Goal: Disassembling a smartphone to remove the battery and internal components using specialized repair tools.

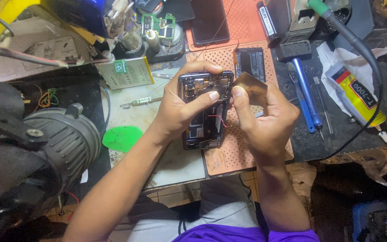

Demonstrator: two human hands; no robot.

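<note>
Left hand (180,105): closed around the upper part of the opened black smartphone frame with exposed internals (204,112), thumb across its face
Right hand (263,121): pinching a thin brownish flexible sheet (252,87) just beside the phone's upper right edge
Phone position: held over the orange perforated silicone work mat (229,152), long axis running toward and away from the person
Sheet versus phone: right of it, touching near the top corner
Nearby: blue-handled screwdriver (305,96) well right

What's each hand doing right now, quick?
Left hand: closed around the opened phone, thumb across its frame.
Right hand: closed, pinching a thin brownish card at the phone's edge.
</note>
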